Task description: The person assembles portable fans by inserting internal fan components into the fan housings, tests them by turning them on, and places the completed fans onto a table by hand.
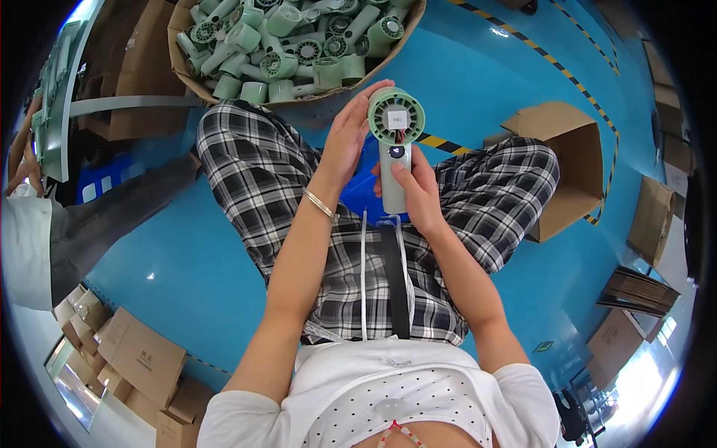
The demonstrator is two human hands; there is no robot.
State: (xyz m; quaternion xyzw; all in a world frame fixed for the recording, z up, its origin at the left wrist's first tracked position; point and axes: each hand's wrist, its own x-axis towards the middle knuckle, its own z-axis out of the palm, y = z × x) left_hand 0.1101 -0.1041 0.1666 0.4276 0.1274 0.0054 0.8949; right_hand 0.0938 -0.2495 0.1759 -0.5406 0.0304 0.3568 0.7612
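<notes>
A pale green handheld fan [394,179] with a grey-green handle is upright in front of my lap, its round grille facing me. Behind the grille sits a small white square, with some thin wires just below it. My right hand [420,187] is closed around the handle, thumb lying on its front below a dark round button. Against the left side of the fan's head, my left hand [349,142] cups it, fingers reaching up and partly behind the rim. The tips of those fingers are mostly hidden by the fan.
Ahead stands a large cardboard box [196,88] heaped with similar green fans. An open cardboard box [575,175] lies by my right knee. Something blue [358,190] shows between my legs. At left, another person's leg [123,213] stretches near a workbench [63,119]. More cartons [142,351] are stacked behind.
</notes>
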